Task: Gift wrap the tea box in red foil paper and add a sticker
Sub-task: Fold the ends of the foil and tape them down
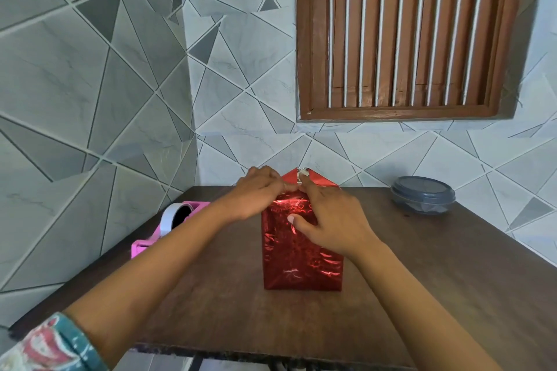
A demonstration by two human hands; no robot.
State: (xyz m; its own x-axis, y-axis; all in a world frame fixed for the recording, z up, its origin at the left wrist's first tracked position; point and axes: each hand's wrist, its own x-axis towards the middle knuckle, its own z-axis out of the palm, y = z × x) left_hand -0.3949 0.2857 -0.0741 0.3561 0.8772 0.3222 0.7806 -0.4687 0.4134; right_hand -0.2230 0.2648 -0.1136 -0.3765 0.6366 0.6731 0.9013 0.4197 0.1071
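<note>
A dark wooden counter (422,265) is set into a corner of walls (90,84) tiled in grey with slanting pale lines. A brown shuttered window (401,36) with white bars is fitted high on the right. A pink tape dispenser (168,226) is placed at the counter's left edge, partly hidden by the left forearm. A round grey lidded container (423,194) stands near the far right, well apart from the rest.

The tea box (301,262) is stood upright mid-counter, covered in red foil paper (291,177) gathered to a peak on top. The left hand (259,191) is curled over that top fold. The right hand (331,220) is spread, index fingertip pressed on the peak, thumb laid against the front face.
</note>
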